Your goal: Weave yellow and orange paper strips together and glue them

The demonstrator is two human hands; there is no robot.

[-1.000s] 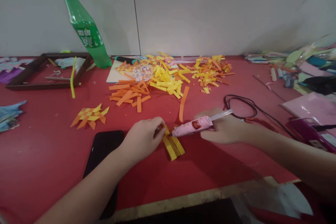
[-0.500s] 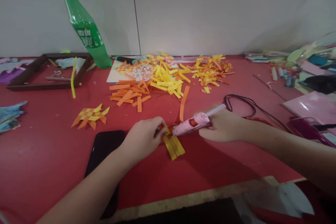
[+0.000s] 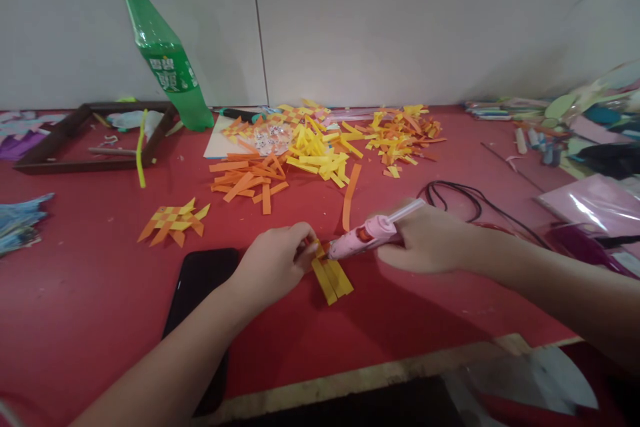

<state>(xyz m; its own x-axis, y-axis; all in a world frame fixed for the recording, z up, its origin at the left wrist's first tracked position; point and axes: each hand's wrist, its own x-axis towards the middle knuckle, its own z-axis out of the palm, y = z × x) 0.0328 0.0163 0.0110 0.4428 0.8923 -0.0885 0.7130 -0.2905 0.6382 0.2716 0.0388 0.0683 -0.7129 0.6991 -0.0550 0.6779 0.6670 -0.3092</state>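
My left hand is closed in a pinch on the upper end of a small bundle of yellow paper strips lying on the red table. My right hand grips a pink glue gun, its nozzle pointing left and touching the top of those strips beside my left fingertips. A clear glue stick pokes out of the gun's back end. The gun's black cord loops behind my right hand.
A black phone lies under my left forearm. Behind are piles of orange strips and yellow strips, a woven orange-yellow piece, a green bottle, a brown wooden frame, pink sheets and craft clutter at right.
My right hand and the glue gun have shifted slightly left and tilted, the nozzle staying at the strips. My left hand keeps its pinch in place.
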